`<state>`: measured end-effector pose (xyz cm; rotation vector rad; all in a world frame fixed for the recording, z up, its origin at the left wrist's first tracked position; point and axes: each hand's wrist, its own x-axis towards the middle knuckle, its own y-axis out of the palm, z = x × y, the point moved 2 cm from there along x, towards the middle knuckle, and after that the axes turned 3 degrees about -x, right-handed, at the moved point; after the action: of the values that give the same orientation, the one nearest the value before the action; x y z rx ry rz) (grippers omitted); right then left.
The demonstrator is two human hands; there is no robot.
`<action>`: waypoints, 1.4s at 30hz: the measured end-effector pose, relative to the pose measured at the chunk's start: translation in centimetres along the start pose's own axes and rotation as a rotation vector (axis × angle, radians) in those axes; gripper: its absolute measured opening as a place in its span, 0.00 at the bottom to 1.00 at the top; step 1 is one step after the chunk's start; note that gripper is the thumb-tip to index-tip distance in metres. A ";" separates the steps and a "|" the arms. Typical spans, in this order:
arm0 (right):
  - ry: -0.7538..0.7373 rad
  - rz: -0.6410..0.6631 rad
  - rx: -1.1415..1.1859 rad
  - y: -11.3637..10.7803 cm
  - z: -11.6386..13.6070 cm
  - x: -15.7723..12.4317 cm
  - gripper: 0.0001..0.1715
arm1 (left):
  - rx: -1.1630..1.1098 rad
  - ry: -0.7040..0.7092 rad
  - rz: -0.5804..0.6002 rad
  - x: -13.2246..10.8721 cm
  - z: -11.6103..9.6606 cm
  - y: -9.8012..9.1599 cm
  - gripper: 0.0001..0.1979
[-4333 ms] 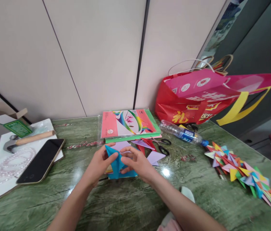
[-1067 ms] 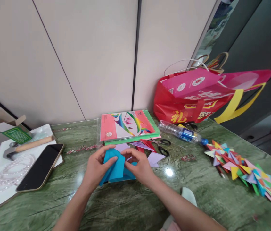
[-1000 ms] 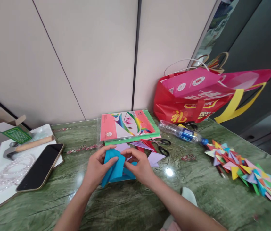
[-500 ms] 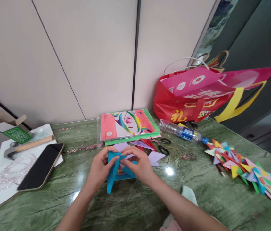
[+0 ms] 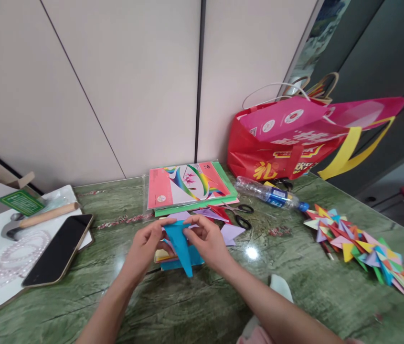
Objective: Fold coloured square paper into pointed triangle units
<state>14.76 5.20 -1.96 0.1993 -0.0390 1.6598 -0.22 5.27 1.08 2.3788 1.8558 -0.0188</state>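
Note:
A folded piece of blue paper (image 5: 179, 242) is held up between both hands, its narrow end pointing down. My left hand (image 5: 149, 241) grips its upper left edge with the fingers closed. On the other side, my right hand (image 5: 204, 237) pinches the upper right edge between thumb and fingers. Beneath the hands lies a small stack of paper with a blue sheet (image 5: 195, 257) showing, partly covered by the held piece. Just beyond, folded purple paper (image 5: 232, 233) and red paper (image 5: 220, 213) lie beside black-handled scissors (image 5: 243, 216).
A pack of coloured paper (image 5: 191, 184) lies by the wall. To the right are a plastic bottle (image 5: 271, 193), a red bag (image 5: 281, 148) and a row of colourful folded paper stars (image 5: 359, 243). At left, a phone (image 5: 58, 248), hammer (image 5: 44, 217), beads (image 5: 12, 263) and green box (image 5: 21, 198).
The blue paper has been turned, so its broad face now shows and its tip points down to the right. Both hands still hold it, in nearly the same place.

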 end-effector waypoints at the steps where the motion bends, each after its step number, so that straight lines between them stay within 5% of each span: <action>1: -0.007 -0.001 -0.012 0.0 0.0 0.0 0.07 | -0.021 -0.013 0.044 0.0 -0.1 0.0 0.27; 4: -0.024 -0.001 -0.042 -0.1 0.0 0.0 0.08 | 0.006 -0.069 0.105 -0.2 -0.1 0.2 0.32; 9: -0.003 0.025 0.009 0.1 0.2 -0.1 0.12 | 0.054 -0.065 -0.014 -0.2 -0.1 0.7 0.25; 15: -0.132 0.093 0.034 0.3 0.9 -0.2 0.15 | -0.286 -0.188 -0.028 -0.1 0.1 0.6 0.23; 20: -0.265 0.045 -0.180 0.0 1.5 -0.4 0.21 | -0.474 -0.290 0.025 -0.1 0.1 0.6 0.13; 26: -0.360 -0.046 -0.271 -0.4 2.2 -0.4 0.11 | -0.466 -0.332 0.199 -0.4 0.5 1.1 0.09; 36: -0.311 0.039 -0.222 -0.2 2.2 -0.6 0.11 | -0.054 -0.032 0.009 0.0 -0.6 -0.7 0.16; 42: -0.188 0.030 -0.047 -0.4 1.7 -0.3 0.13 | -0.042 -0.002 0.062 -0.1 -0.6 -0.7 0.14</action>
<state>15.37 4.71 -0.32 0.3197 -0.2237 1.6643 -0.94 5.40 1.67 2.4054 1.7625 0.0237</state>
